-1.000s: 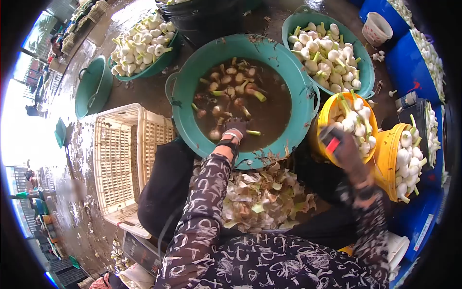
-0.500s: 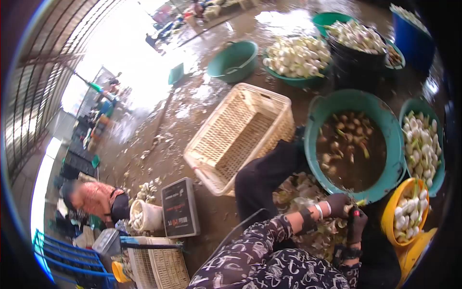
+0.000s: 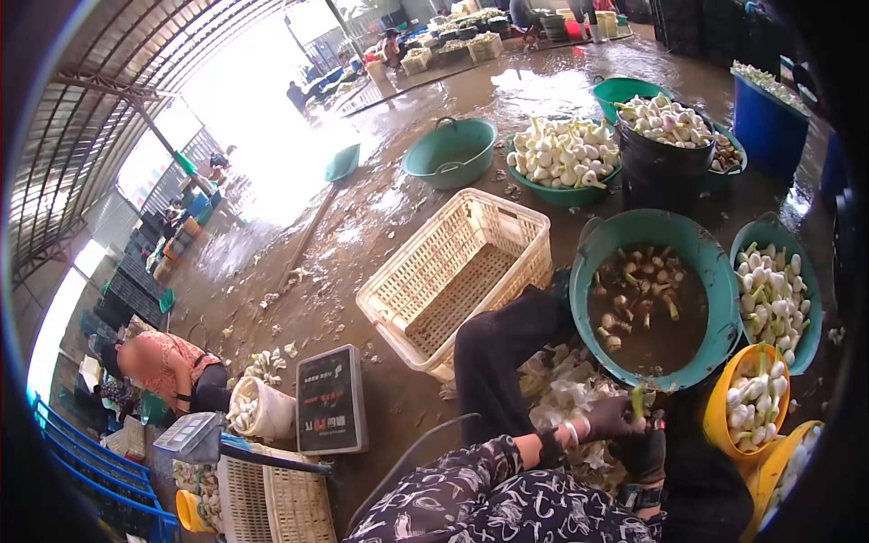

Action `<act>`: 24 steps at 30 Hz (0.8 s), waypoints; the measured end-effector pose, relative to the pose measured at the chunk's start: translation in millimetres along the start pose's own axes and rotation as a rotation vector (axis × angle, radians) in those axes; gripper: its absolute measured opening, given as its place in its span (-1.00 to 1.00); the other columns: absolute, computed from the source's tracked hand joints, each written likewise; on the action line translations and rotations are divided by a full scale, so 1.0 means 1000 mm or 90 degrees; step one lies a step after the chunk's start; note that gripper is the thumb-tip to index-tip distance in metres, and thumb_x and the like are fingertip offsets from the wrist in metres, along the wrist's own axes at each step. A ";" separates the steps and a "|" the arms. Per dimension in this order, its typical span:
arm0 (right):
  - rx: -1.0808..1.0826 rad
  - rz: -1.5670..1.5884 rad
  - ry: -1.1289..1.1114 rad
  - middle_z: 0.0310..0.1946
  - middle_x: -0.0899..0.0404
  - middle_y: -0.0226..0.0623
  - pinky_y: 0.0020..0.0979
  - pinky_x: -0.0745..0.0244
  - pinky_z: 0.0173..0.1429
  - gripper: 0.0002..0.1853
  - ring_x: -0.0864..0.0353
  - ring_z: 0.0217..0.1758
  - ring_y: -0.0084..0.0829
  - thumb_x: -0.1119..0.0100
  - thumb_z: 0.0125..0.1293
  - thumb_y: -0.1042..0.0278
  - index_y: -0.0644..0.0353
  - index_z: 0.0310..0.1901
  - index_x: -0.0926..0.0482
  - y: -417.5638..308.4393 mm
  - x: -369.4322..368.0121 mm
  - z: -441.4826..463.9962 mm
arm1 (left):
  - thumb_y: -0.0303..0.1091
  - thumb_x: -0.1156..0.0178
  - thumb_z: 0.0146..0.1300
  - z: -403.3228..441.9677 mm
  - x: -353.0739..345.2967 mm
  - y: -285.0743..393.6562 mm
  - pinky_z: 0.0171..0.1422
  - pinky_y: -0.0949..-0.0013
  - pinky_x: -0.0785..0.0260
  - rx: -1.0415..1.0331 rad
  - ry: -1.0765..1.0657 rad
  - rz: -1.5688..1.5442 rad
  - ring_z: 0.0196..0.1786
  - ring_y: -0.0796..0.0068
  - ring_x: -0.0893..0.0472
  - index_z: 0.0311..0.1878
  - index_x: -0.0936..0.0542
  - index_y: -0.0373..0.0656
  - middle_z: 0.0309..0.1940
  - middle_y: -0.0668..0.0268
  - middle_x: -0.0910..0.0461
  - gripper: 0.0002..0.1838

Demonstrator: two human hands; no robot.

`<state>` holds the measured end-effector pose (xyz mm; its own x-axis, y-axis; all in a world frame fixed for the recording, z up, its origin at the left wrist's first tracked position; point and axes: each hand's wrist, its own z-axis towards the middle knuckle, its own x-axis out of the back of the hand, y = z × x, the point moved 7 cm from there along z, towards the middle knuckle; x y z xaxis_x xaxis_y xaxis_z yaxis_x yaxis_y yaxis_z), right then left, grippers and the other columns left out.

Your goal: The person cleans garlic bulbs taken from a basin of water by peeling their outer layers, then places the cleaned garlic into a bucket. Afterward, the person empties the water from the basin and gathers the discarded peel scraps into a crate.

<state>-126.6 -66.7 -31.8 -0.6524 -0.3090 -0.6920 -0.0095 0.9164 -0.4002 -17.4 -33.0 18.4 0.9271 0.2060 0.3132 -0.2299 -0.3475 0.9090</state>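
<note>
Low in front of me, my left hand (image 3: 608, 419), in a dark glove with a pale band at the wrist, is closed on a garlic bulb, whose green stalk (image 3: 637, 403) sticks up above the fingers. Against it, my right hand (image 3: 641, 452), also dark-gloved, has its fingers curled in. A small red bit (image 3: 659, 417) shows by that hand; what it belongs to is hidden. Pale garlic peelings (image 3: 568, 394) lie heaped under and behind both hands. Just beyond them stands a green tub (image 3: 584, 299) of brown water with unpeeled garlic (image 3: 647, 281) in it.
Peeled white garlic fills a yellow bucket (image 3: 754, 398) and a green basin (image 3: 769, 294) on my right. A cream plastic crate (image 3: 529, 262) stands ahead-left. Farther left are a black scale platform (image 3: 330, 398) and a bent-over person (image 3: 181, 366). The floor (image 3: 262, 326) is wet.
The view has tilted up, showing more of the far floor. Both hands stay together, a little lower and farther left in view; the green stalk now points upward.
</note>
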 end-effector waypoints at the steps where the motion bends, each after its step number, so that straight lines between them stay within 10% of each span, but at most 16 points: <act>1: 0.087 -0.037 -0.004 -0.40 -0.51 -0.35 -0.43 -0.32 -0.52 -0.61 -0.47 -0.46 -0.43 0.05 0.27 -0.12 0.08 -0.26 -0.47 0.002 0.031 0.019 | 0.00 -0.35 -0.07 -0.007 0.007 0.011 0.09 0.19 -0.33 -0.075 0.101 0.058 0.03 0.08 -0.51 0.09 -0.46 -0.15 -0.07 0.03 -0.52 -0.33; 5: 0.135 -0.217 0.030 -0.60 -0.37 -0.41 -0.43 -0.21 -0.61 -0.59 -0.31 -0.67 -0.50 0.04 0.26 -0.17 0.05 -0.35 -0.41 -0.019 0.030 -0.003 | -0.19 -0.31 -0.12 -0.032 0.018 0.047 0.01 0.14 -0.38 -0.354 0.304 0.297 -0.08 0.01 -0.53 -0.10 -0.53 -0.11 -0.18 0.05 -0.53 -0.55; 8: 0.048 -0.247 0.052 -0.61 -0.35 -0.45 -0.51 -0.14 -0.61 -0.65 -0.28 -0.68 -0.57 0.01 0.28 -0.09 0.07 -0.28 -0.43 -0.011 0.027 -0.009 | -0.27 -0.22 -0.06 -0.004 -0.024 -0.001 -0.14 0.16 -0.42 -0.204 0.020 0.415 -0.24 0.07 -0.57 -0.29 -0.59 -0.06 -0.33 0.11 -0.58 -0.78; 12: 0.124 -0.396 0.034 -0.56 -0.41 -0.46 -0.54 -0.16 -0.58 -0.59 -0.32 -0.62 -0.61 -0.05 0.22 -0.11 0.11 -0.19 -0.47 -0.017 0.030 -0.005 | -0.28 -0.18 0.00 -0.004 -0.012 -0.013 -0.22 0.14 -0.41 -0.103 0.056 0.254 -0.31 0.05 -0.57 -0.34 -0.60 -0.11 -0.45 0.13 -0.59 -0.83; 15: 0.238 -0.408 -0.076 -0.27 -0.51 -0.40 -0.53 -0.39 -0.38 -0.45 -0.48 -0.29 -0.57 -0.19 0.14 -0.03 0.20 0.05 -0.42 -0.039 -0.024 -0.026 | -0.39 -0.14 0.09 0.005 0.004 -0.053 -0.06 0.27 -0.41 -0.064 0.018 0.003 -0.13 0.17 -0.56 -0.17 -0.60 -0.12 -0.12 0.11 -0.56 -0.78; 18: 0.230 -0.280 -0.288 0.06 -0.42 -0.28 -0.38 -0.29 0.20 -0.28 -0.38 0.13 -0.42 -0.29 0.05 0.07 0.29 0.19 -0.31 -0.049 -0.048 -0.032 | -0.42 -0.13 0.21 -0.010 0.001 -0.059 0.00 0.38 -0.41 0.165 -0.134 -0.746 -0.08 0.46 -0.53 0.00 -0.50 -0.19 -0.14 0.28 -0.57 -0.72; 21: 0.646 -0.912 -0.022 0.05 -0.42 -0.10 -0.23 -0.27 0.20 -0.41 -0.41 0.12 -0.10 -0.29 0.01 0.19 0.05 0.14 -0.43 -0.057 -0.038 -0.035 | -0.46 -0.20 0.10 -0.012 0.023 -0.027 0.02 0.33 -0.42 -0.128 -0.119 -0.192 -0.06 0.29 -0.56 -0.03 -0.53 -0.20 -0.13 0.18 -0.57 -0.69; 24: 0.729 -1.094 0.041 -0.01 -0.45 -0.11 -0.27 -0.39 0.01 -0.54 -0.47 0.00 -0.12 -0.25 -0.11 0.42 0.03 -0.05 -0.57 -0.059 -0.085 -0.060 | -0.52 -0.21 0.06 -0.018 0.030 -0.021 -0.02 0.36 -0.45 -0.362 0.060 0.214 -0.11 0.21 -0.60 -0.05 -0.55 -0.21 -0.13 0.11 -0.58 -0.68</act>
<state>-116.2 -78.7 87.0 -0.5150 -0.4610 0.7227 -0.1490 -0.7821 -0.6051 10.1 -3.4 13.3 0.7535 0.2594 0.6041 -0.6464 0.1247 0.7527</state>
